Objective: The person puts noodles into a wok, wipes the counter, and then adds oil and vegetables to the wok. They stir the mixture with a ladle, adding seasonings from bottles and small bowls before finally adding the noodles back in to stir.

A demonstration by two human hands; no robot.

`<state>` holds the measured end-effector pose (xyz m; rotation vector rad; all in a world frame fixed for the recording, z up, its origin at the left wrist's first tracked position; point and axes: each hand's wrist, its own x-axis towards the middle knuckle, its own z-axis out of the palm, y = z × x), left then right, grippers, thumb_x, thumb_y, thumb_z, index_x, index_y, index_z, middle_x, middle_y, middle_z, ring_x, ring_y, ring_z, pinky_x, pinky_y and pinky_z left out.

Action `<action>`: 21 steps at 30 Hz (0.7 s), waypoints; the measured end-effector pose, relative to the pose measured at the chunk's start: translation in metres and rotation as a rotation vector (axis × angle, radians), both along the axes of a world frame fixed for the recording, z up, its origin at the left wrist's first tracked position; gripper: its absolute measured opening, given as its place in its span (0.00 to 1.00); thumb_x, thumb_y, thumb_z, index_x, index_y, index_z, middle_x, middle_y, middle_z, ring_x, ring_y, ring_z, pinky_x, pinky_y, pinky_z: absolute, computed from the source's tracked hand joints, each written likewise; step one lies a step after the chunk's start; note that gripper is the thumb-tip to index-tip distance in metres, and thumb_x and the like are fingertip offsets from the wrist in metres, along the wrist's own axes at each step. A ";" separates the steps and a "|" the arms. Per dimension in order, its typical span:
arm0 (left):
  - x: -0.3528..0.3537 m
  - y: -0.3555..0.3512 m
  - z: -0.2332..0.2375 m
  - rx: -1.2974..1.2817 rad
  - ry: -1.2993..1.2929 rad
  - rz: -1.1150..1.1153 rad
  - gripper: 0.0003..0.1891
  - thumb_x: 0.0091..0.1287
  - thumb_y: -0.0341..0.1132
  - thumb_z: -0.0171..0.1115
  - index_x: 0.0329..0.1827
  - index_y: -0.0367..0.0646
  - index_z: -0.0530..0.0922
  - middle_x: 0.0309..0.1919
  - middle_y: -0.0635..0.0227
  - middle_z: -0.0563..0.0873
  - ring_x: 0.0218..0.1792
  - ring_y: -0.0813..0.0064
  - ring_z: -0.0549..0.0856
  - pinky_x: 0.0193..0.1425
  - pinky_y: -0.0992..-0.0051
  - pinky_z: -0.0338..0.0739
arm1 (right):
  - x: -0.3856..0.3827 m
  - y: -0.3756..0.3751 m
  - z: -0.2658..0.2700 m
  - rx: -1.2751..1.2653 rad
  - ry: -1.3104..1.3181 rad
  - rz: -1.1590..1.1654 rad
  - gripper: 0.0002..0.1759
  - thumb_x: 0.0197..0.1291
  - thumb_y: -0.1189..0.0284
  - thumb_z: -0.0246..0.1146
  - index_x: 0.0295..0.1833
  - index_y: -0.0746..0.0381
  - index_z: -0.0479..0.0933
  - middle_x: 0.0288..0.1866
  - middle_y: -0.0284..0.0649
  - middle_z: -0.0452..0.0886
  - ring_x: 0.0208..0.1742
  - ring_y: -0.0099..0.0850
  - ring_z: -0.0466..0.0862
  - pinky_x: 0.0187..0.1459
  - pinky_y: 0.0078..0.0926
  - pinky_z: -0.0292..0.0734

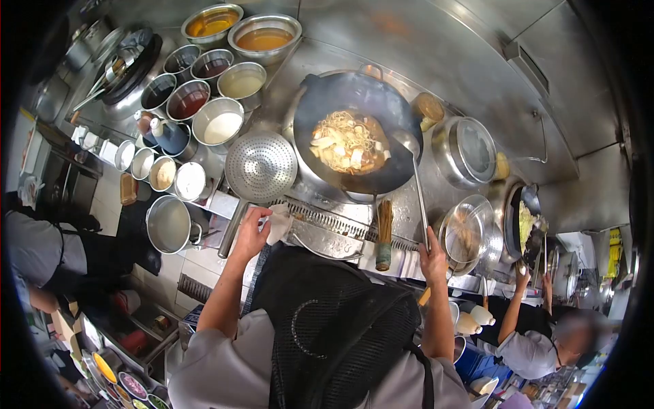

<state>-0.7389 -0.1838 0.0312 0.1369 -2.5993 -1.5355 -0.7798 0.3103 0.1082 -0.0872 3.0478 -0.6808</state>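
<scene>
My right hand (433, 258) is closed around the long handle of a metal ladle (419, 191). The ladle's bowl rests inside the right side of a large dark wok (398, 170). Noodles with pale chunks and sauce (347, 143) lie in the wok, and haze hangs over them. On the left, my left hand (252, 232) has its fingers closed at the edge of a whitish cloth (279, 223), by the stove's front edge. Just above it, a round perforated strainer (261, 165) lies with its handle pointing toward me.
Metal pots of sauces (189, 100) crowd the left, below two bowls of amber liquid (264, 39). A bamboo brush (383, 235) stands at the stove front. To the right are a lidded pot (470, 150), a strainer basket (466, 232), and a co-worker (528, 351) at another wok.
</scene>
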 end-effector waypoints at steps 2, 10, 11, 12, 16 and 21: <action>-0.003 0.006 0.002 -0.005 0.007 -0.011 0.14 0.64 0.21 0.61 0.52 0.40 0.77 0.51 0.59 0.80 0.52 0.61 0.83 0.50 0.67 0.83 | -0.003 -0.010 -0.003 -0.186 -0.023 -0.061 0.31 0.65 0.77 0.62 0.75 0.60 0.66 0.50 0.61 0.83 0.47 0.52 0.86 0.49 0.42 0.80; -0.006 0.027 0.005 0.003 0.012 -0.045 0.15 0.64 0.22 0.62 0.53 0.42 0.77 0.52 0.60 0.79 0.54 0.62 0.82 0.51 0.67 0.82 | -0.087 -0.103 -0.001 -0.507 -0.295 -0.172 0.32 0.65 0.72 0.63 0.75 0.61 0.66 0.37 0.51 0.82 0.31 0.34 0.82 0.39 0.35 0.79; -0.004 0.028 0.004 0.011 0.006 -0.042 0.15 0.63 0.22 0.62 0.53 0.42 0.77 0.52 0.60 0.80 0.54 0.62 0.82 0.51 0.66 0.82 | -0.090 -0.108 0.000 -0.575 -0.302 -0.086 0.33 0.64 0.72 0.63 0.75 0.59 0.66 0.36 0.50 0.81 0.31 0.31 0.81 0.39 0.33 0.78; -0.001 0.029 0.003 0.020 0.000 -0.037 0.15 0.63 0.22 0.62 0.53 0.42 0.77 0.52 0.60 0.80 0.54 0.62 0.82 0.51 0.66 0.82 | -0.090 -0.105 -0.004 -0.575 -0.301 -0.083 0.33 0.64 0.72 0.63 0.75 0.59 0.66 0.36 0.50 0.81 0.31 0.31 0.81 0.39 0.33 0.78; 0.011 0.025 -0.007 0.027 -0.004 0.003 0.15 0.63 0.22 0.62 0.53 0.42 0.77 0.52 0.60 0.80 0.53 0.62 0.82 0.51 0.66 0.82 | -0.079 -0.058 -0.016 -0.097 -0.002 0.362 0.35 0.58 0.76 0.64 0.73 0.44 0.71 0.48 0.49 0.83 0.45 0.47 0.85 0.48 0.43 0.80; 0.025 0.016 -0.011 0.030 -0.026 0.068 0.14 0.64 0.24 0.61 0.53 0.42 0.77 0.52 0.59 0.79 0.54 0.61 0.82 0.51 0.66 0.82 | -0.038 -0.008 0.058 0.407 0.098 0.330 0.30 0.61 0.73 0.64 0.68 0.38 0.75 0.40 0.40 0.81 0.35 0.45 0.84 0.36 0.45 0.82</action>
